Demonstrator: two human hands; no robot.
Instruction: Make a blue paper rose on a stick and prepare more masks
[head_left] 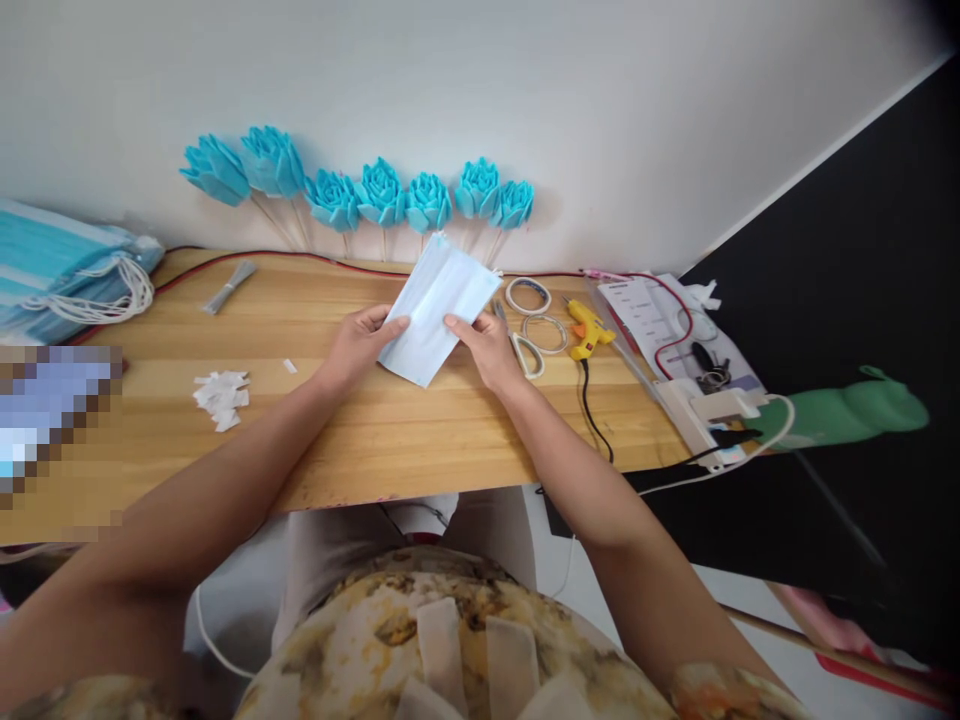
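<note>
A pale blue face mask [436, 310] is held tilted above the wooden table, between my two hands. My left hand [358, 345] grips its left edge, thumb on top and fingers underneath. On the opposite edge, my right hand [489, 350] pinches it the same way. The ear loops do not show clearly. Close by my right hand lie scissors [529, 355] with white handles, partly hidden by it. Beyond them are a roll of white tape [528, 295] and a thinner ring of tape [545, 335].
Blue flowers on sticks [381, 193] lean along the wall. A yellow glue gun [589, 328], a power strip [694, 425] and a green bottle [847, 412] are at right. Stacked masks [60, 265], white scraps [222, 398], a bundle of thin strips [229, 287] and a pixelated area are at left.
</note>
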